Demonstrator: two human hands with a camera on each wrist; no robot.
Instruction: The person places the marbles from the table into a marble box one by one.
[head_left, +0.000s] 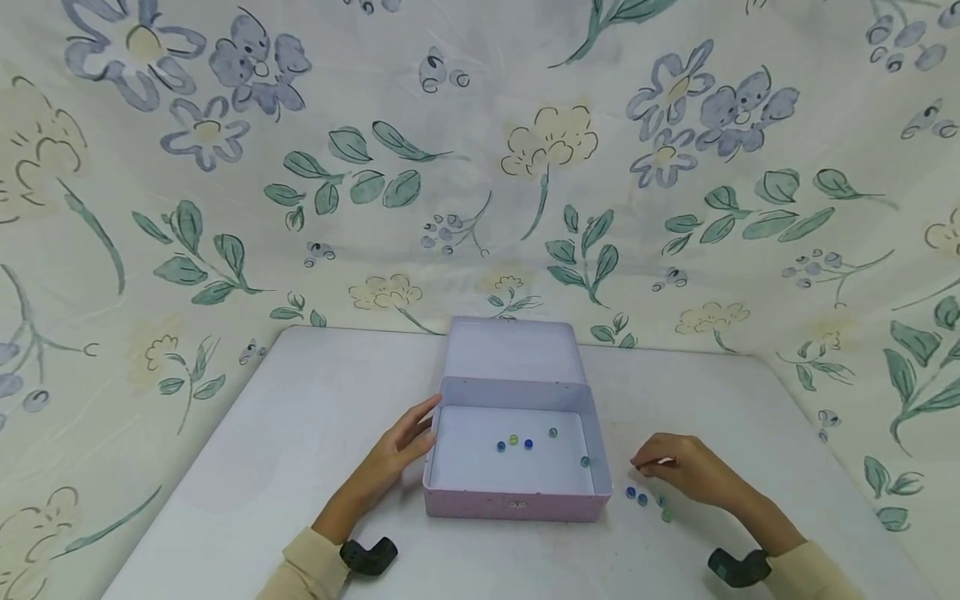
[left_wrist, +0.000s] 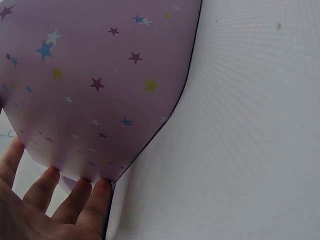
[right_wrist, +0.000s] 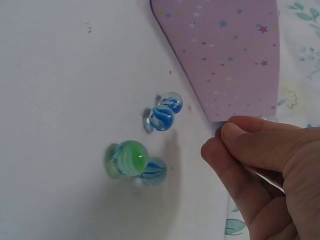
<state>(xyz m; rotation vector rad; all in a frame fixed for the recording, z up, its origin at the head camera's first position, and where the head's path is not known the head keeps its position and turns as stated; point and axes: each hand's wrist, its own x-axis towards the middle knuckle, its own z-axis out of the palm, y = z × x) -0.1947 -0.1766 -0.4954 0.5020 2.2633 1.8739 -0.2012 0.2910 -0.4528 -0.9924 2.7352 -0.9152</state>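
Note:
An open lilac tin box point(head_left: 480, 503) with a star print sits on the table, its lid point(head_left: 513, 350) tipped back. Inside lie several glass marbles, among them a yellow-green marble point(head_left: 513, 440) and a blue marble point(head_left: 528, 444). My left hand point(head_left: 386, 458) rests against the box's left wall, fingertips touching it. To the right of the box, my right hand point(head_left: 693, 471) pinches a small dark marble point(right_wrist: 218, 131) between thumb and fingertips, mostly hidden by them. Below that hand lie two blue-swirled marbles point(right_wrist: 161, 118), a green marble point(right_wrist: 131, 158) and a clear-blue marble point(right_wrist: 154, 172).
The white table point(head_left: 300, 417) carries the box near its middle. A floral cloth point(head_left: 480, 167) hangs behind the table and along both sides. Each wrist wears a black camera, such as the left one point(head_left: 369, 557).

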